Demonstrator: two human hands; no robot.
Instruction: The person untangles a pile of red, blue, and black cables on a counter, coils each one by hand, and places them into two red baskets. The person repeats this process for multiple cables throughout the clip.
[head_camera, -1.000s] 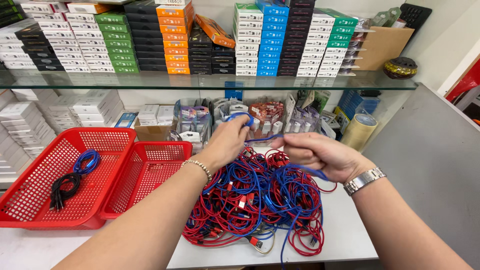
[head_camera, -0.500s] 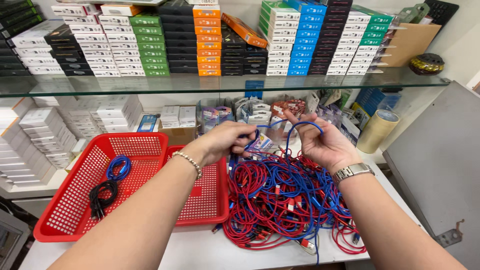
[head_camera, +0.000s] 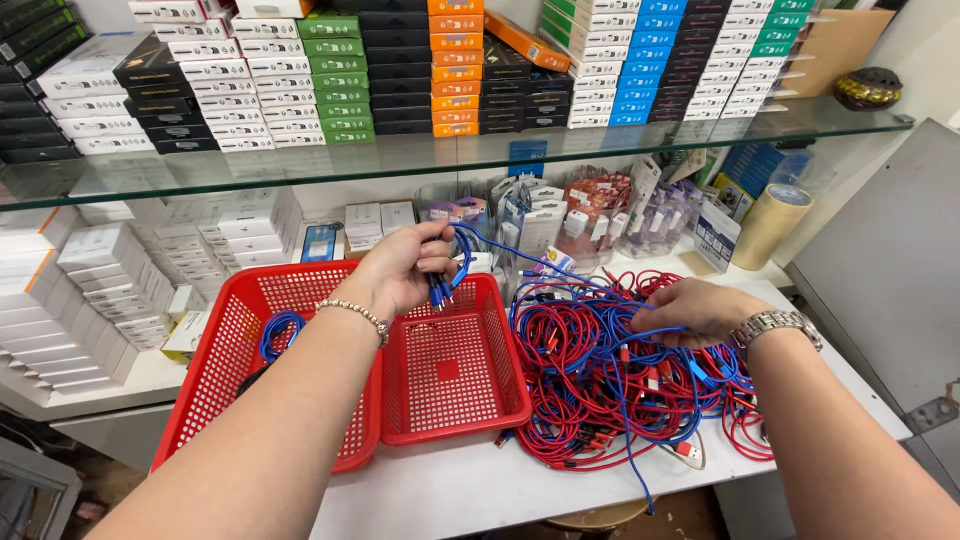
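Red mesh baskets: our left hand (head_camera: 400, 268) grips a blue cable (head_camera: 462, 262) above the empty one (head_camera: 452, 372); its neighbour (head_camera: 232, 352) holds coiled blue cable. Our right hand (head_camera: 695, 308), fingers curled, rests in the worktop's cable pile (head_camera: 610, 385).

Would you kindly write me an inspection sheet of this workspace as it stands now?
Surface: white table, mostly covered.
Job's things: blue cable held over the smaller red basket; tangled pile of red and blue cables.
Clutter: larger red basket holding a coiled blue cable; tape roll.
Grippers: left hand grips the blue cable; right hand rests on the pile.
Cables: see above.
Surroundings: glass shelf with stacked coloured boxes.
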